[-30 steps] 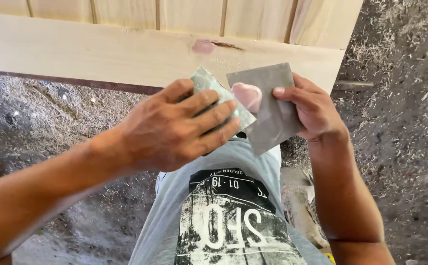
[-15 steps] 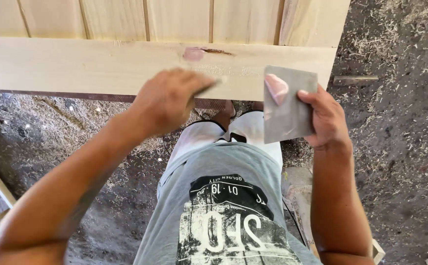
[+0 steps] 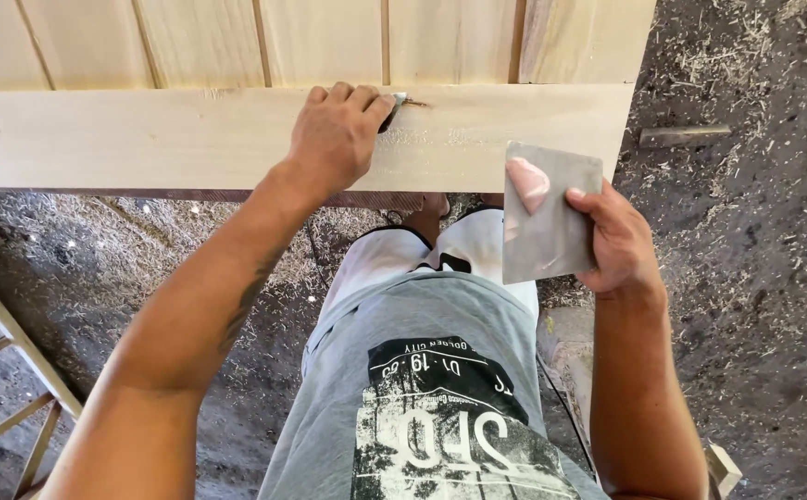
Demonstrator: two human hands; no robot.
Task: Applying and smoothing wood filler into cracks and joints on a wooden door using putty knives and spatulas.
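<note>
Fingers of left hand (image 3: pixel 337 139) press small scraper (image 3: pixel 396 100) on plank (image 3: pixel 144 139); right hand (image 3: pixel 618 243) grips grey plate (image 3: pixel 548 215).

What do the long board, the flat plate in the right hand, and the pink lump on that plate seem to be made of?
Board: pale bare wood, with visible grain, apparently unfinished. Plate: probably thin metal, dull grey and flat. Pink lump: seems a soft paste, perhaps wood filler, smooth and smeared.

Pale smooth wood board (image 3: pixel 144 139), matt metal plate (image 3: pixel 551 231)
</note>
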